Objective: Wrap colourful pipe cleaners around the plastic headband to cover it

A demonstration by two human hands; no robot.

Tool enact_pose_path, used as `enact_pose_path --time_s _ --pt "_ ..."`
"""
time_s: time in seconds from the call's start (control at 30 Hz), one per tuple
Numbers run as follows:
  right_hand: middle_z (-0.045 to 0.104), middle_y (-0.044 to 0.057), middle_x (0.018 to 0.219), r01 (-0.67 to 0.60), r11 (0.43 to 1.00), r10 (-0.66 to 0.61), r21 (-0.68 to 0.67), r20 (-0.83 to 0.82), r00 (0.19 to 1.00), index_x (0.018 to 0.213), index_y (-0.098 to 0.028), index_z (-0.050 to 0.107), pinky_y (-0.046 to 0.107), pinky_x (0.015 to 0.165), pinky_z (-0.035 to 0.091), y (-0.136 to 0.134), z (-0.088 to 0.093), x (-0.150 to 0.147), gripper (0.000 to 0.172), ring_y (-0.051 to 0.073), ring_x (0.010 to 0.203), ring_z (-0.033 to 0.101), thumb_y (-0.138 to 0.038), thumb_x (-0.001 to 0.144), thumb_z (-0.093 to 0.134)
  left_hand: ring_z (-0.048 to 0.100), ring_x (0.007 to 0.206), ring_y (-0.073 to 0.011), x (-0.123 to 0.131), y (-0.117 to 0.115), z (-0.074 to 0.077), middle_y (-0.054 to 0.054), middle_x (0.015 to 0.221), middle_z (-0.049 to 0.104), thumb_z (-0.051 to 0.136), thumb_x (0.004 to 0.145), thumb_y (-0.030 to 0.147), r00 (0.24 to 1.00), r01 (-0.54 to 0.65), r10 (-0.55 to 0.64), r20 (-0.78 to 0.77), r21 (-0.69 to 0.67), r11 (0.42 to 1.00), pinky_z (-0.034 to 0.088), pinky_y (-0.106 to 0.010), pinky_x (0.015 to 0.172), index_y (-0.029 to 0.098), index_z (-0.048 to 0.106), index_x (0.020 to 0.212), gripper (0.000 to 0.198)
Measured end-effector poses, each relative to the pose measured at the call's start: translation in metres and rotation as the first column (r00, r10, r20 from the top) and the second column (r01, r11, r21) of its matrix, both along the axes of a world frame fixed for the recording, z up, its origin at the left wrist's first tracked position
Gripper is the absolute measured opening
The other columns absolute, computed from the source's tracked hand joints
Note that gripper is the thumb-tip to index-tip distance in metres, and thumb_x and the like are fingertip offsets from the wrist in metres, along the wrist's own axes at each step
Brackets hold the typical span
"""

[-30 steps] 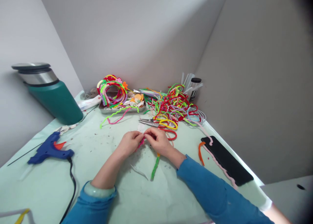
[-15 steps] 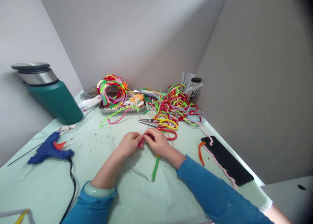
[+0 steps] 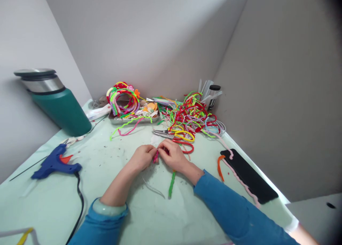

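Observation:
My left hand [image 3: 144,157] and my right hand [image 3: 172,154] meet over the middle of the table, fingertips pinched together. Between them is a short pink pipe cleaner [image 3: 155,157], mostly hidden by the fingers. A green pipe cleaner [image 3: 171,184] sticks out from under my right hand toward me; whether the hand holds it is hidden. A thin pale strand [image 3: 154,190] curves below my left hand. Just beyond my right hand lie scissors with red handles [image 3: 185,146] and a pair with yellow handles [image 3: 184,135].
A tangled heap of pipe cleaners [image 3: 191,111] and a metal tray [image 3: 133,121] with a coloured ring bundle [image 3: 123,100] stand at the back. On the left are a green bottle [image 3: 62,109] and a blue glue gun [image 3: 53,163]. A black phone [image 3: 249,177] lies right.
My hands stay pinched together with small finger movements. The pink piece shows slightly lower between the fingertips. The green pipe cleaner and pale strand have shifted a little to the right.

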State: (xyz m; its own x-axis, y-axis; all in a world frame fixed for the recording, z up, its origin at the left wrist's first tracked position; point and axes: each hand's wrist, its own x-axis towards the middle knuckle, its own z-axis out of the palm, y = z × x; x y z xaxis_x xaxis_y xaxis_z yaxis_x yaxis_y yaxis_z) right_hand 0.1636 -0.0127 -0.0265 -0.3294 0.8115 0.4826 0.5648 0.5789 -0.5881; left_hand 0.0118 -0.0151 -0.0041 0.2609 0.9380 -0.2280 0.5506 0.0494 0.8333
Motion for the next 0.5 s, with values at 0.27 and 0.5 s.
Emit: enact_pose_path --time_s 0.27,0.5 --pt "0.054 0.001 0.076 0.007 1.000 -0.007 -0.031 -0.013 1.000 0.075 -0.017 0.055 0.023 0.064 0.035 0.0009 -0.0009 0.0000 0.007 0.013 0.071 0.048 -0.014 0.077 0.049 0.048 0.053 -0.0116 -0.0013 -0.0009 0.0022 -0.001 0.056 0.057 0.044 0.076 0.033 0.992 0.021 0.010 -0.126 0.247 0.969 0.031 -0.021 0.051 0.016 0.058 0.064 0.025" --pt "0.055 0.002 0.076 0.001 1.000 -0.001 -0.011 0.012 1.000 0.075 -0.017 0.055 0.023 0.064 0.037 0.0014 -0.0017 0.0001 0.008 0.013 0.071 0.049 -0.014 0.079 0.048 0.053 0.073 -0.0180 -0.0073 0.0000 0.0016 -0.006 0.079 0.061 0.042 0.080 0.041 0.931 0.036 0.150 -0.333 0.494 0.869 0.035 -0.027 0.064 0.018 0.063 0.076 0.032"
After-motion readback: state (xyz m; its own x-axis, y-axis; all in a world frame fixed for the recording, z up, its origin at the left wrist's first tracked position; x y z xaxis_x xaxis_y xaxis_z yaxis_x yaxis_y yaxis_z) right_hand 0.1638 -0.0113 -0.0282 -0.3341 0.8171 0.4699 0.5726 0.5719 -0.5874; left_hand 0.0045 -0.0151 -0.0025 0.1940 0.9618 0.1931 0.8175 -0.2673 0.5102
